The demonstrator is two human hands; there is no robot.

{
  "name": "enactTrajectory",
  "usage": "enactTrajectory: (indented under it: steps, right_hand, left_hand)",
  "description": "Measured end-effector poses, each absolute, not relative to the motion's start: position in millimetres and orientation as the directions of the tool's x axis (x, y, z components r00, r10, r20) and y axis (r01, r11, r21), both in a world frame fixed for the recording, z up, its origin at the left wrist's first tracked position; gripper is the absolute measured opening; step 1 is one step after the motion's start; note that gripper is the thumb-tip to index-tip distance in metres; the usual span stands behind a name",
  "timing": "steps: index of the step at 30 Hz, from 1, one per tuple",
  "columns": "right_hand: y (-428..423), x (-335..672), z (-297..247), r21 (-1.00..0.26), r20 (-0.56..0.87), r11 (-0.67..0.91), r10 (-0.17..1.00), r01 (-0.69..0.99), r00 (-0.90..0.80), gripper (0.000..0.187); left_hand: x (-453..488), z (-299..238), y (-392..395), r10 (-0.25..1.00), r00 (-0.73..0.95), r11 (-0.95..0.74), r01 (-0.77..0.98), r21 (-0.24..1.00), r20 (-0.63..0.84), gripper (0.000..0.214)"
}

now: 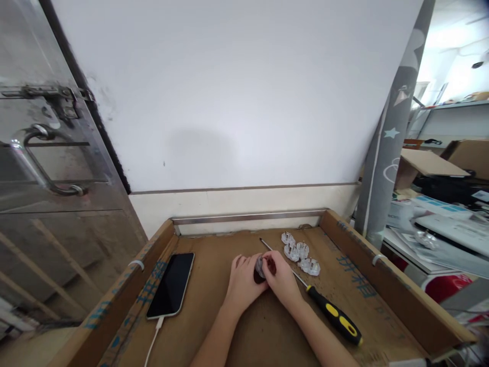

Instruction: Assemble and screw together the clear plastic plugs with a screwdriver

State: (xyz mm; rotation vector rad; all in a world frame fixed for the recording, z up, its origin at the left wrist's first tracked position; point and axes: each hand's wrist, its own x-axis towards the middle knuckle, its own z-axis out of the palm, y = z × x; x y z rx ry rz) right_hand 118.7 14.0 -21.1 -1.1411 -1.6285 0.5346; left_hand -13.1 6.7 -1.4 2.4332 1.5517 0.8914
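Near the middle of the cardboard tray, my left hand [244, 281] is closed around a small clear plastic piece [260, 266], mostly hidden by the fingers. My right hand [280, 278] pinches the same piece from the other side, its thumb and fingertips against it. Several clear plastic plugs [292, 252] with metal pins lie loosely grouped just beyond the right hand. A screwdriver [336, 315] with a black and yellow handle lies slantwise, its shaft passing behind the right hand.
A black-screened phone [171, 285] with a white cable [155, 336] lies at the left. Raised walls edge the cardboard tray [382, 285]. A metal door with a handle [49, 163] stands at the left, a grey fabric roll [393, 127] and cluttered table at the right.
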Motion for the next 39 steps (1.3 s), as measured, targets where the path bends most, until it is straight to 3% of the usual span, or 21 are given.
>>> enactTrajectory:
  steps: [8, 24, 30, 39]
  right_hand:
    - [17, 117, -26, -0.766, 0.492, 0.449, 0.870, 0.460, -0.030, 0.019]
    - [17, 116, -27, -0.810, 0.483, 0.462, 0.875, 0.362, -0.035, 0.027]
    - [13, 113, -22, -0.843, 0.469, 0.458, 0.883, 0.280, -0.033, 0.023]
    - [27, 119, -28, -0.938, 0.327, 0.330, 0.944, 0.106, -0.046, 0.040]
  left_hand:
    - [-13, -4, 9, 0.880, 0.286, -0.447, 0.768, 0.460, 0.379, 0.050]
    - [-17, -7, 14, 0.911, 0.222, -0.392, 0.724, 0.567, 0.347, 0.052]
    - [-20, -17, 21, 0.897, 0.224, -0.436, 0.589, 0.680, 0.381, 0.050]
    - [-20, -18, 25, 0.897, 0.226, -0.443, 0.444, 0.779, 0.380, 0.048]
